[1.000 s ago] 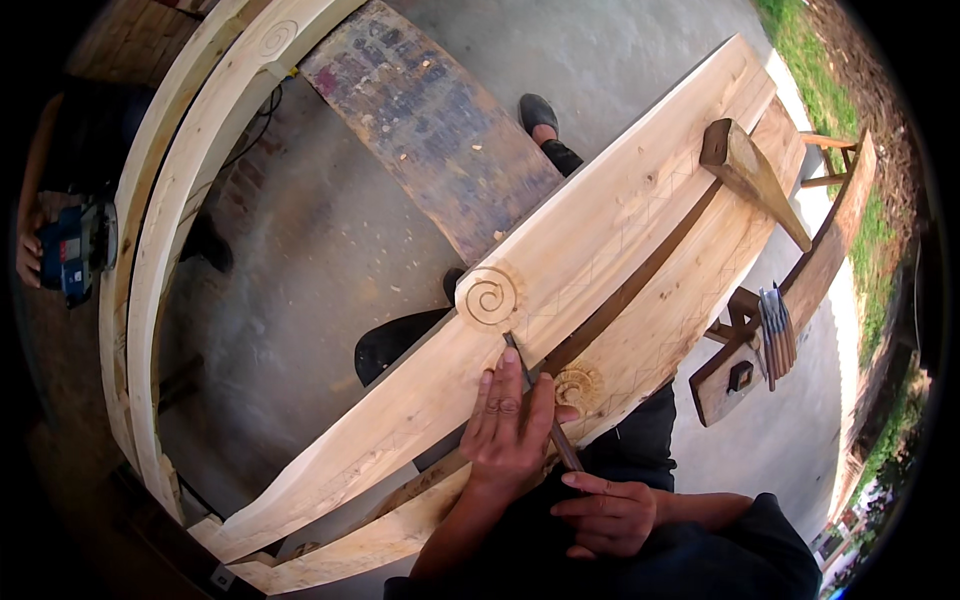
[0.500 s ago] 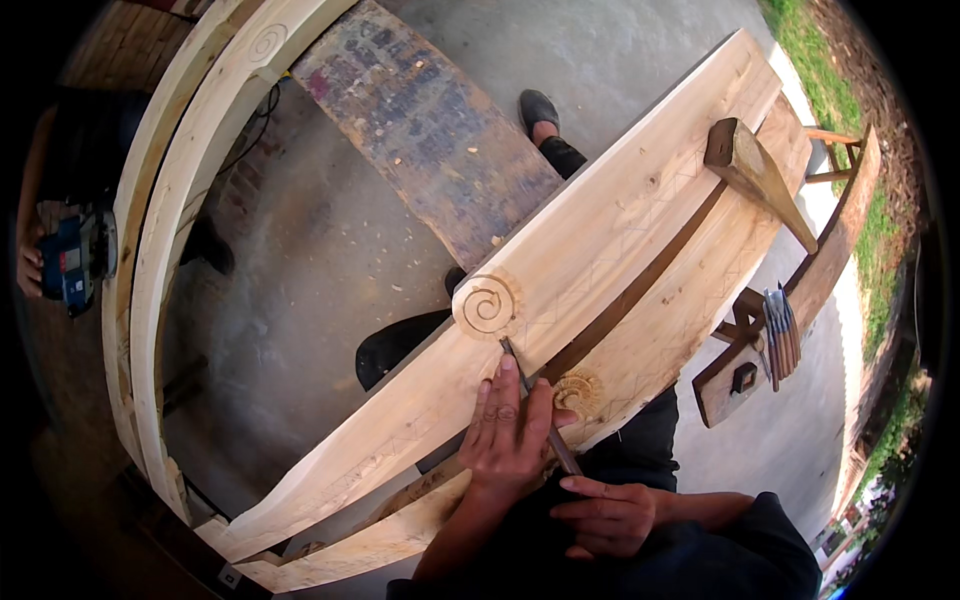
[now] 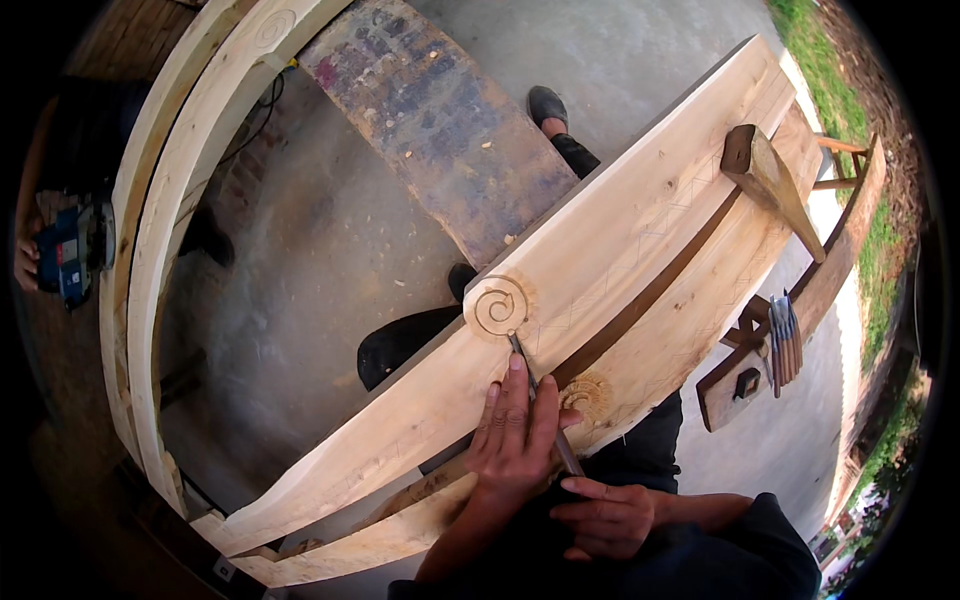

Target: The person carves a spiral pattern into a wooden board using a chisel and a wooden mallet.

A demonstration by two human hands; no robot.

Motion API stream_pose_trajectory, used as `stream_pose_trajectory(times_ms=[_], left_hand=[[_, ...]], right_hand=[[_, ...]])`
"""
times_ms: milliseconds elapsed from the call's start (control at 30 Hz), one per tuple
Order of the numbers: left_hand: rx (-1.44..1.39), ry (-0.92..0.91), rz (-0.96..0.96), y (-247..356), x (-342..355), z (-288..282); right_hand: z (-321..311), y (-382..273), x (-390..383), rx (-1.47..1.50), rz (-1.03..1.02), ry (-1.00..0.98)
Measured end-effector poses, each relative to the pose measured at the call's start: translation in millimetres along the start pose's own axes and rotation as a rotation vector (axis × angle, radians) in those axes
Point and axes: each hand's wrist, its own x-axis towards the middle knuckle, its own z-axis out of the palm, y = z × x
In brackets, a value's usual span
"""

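Note:
A long pale plank (image 3: 640, 215) runs slantwise in front of me, with a spiral (image 3: 499, 308) cut into its rounded bulge. My left hand (image 3: 515, 445) rests on the wood, fingers laid along the blade of a carving gouge (image 3: 569, 455), thumb on its other side. The tip of the gouge meets the wood at the spiral's lower edge. Around the butt of its handle my right hand (image 3: 606, 515) is closed, close to my body. Beside the left thumb, a carved rosette-like spiral (image 3: 584, 399) sits on the second plank (image 3: 690, 300), nearer me.
A wooden mallet (image 3: 765, 178) lies across both planks at the right. Several carving tools (image 3: 785, 340) and a small dark block (image 3: 747, 382) lie on a low bench (image 3: 722, 395). At left, another person holds a blue power tool (image 3: 72, 255) by curved beams (image 3: 150, 260). A stained board (image 3: 440, 120) stands beyond.
The whole view has shifted slightly, so the planks appear a little to the right. The gouge tip has moved slightly closer to the spiral; both hands keep their hold.

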Motion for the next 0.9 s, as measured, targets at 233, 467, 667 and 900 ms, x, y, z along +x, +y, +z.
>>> stream_pose_trajectory(times_ms=[233,467,667,900], left_hand=[[-0.279,0.144,-0.055,-4,-19,1],[-0.196,0.075,0.093,-1,-12,1],[-0.190,0.083,0.098,-2,-13,1],[-0.174,0.079,0.090,-3,-11,3]], right_hand=[[1,-10,7,-0.001,-0.028,-0.007],[1,-20,-3,0.022,0.052,0.022],[3,-21,-3,0.018,0.054,0.028],[5,-19,-2,0.020,0.065,0.028]])
